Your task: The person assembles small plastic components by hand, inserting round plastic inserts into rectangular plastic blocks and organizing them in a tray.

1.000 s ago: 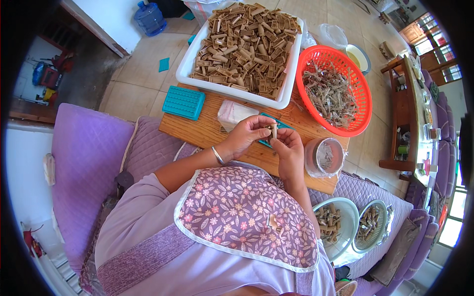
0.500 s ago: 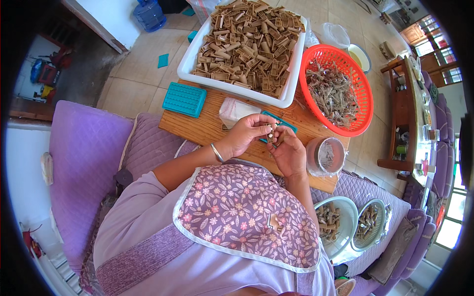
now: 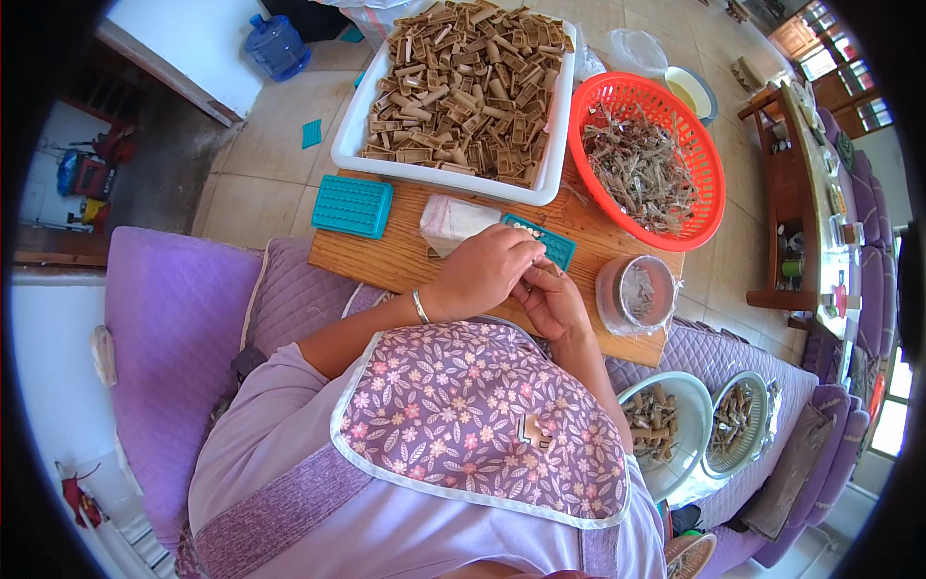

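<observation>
My left hand, a bracelet on its wrist, is turned back-up with its fingers bent against those of my right hand. Both are closed together above the front of the wooden table. A small brown plastic piece lies between my fingers, almost wholly hidden now. Just beyond the hands, a teal ridged tray carries a few small pale bits. Folded white cloth or paper lies beside my left hand. To the right of my right hand stands a clear round tub with small translucent pieces.
A white bin heaped with brown plastic pieces stands at the back. Beside it is a red basket of thin clear parts. A teal tray stack sits at the left. Two pale baskets, one a green bowl, hold brown pieces at the right.
My left hand has rolled over, its back now covering the small brown piece that showed between my fingers. The whole view has shifted slightly.
</observation>
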Demonstrator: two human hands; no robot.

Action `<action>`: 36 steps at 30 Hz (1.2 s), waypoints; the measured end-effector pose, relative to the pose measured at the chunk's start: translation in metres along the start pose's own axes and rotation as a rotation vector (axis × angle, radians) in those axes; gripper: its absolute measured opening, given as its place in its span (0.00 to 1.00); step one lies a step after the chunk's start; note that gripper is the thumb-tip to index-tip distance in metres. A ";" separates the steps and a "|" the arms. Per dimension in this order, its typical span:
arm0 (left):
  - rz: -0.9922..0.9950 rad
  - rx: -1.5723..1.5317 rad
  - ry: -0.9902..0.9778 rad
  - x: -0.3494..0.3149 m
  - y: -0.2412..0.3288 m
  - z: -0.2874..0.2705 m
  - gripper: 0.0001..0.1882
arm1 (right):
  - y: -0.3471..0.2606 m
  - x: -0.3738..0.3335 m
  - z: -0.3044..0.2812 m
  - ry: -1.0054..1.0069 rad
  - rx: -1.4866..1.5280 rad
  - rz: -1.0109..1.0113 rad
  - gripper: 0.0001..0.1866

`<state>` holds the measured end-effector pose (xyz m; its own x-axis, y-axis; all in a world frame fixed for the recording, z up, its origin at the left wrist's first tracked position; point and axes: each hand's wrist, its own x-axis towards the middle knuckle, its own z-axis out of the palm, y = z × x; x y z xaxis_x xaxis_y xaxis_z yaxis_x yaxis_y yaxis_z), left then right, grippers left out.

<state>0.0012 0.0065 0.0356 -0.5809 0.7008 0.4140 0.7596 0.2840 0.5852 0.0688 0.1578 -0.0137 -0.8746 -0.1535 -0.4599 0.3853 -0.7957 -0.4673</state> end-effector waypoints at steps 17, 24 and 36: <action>-0.697 -1.085 -0.048 -0.020 -0.031 0.011 0.12 | -0.019 -0.011 0.005 0.277 -0.537 -0.251 0.11; -0.882 -1.295 -0.020 -0.034 -0.044 0.022 0.10 | -0.020 0.002 -0.008 0.336 -0.617 -0.299 0.07; -0.923 -1.365 -0.058 -0.044 -0.051 0.030 0.11 | -0.010 -0.009 0.003 0.344 -0.800 -0.399 0.07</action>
<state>-0.0028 -0.0196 -0.0332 -0.6278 0.6631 -0.4076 -0.6360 -0.1349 0.7598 0.0721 0.1657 -0.0027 -0.8997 0.3241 -0.2923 0.2757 -0.0970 -0.9563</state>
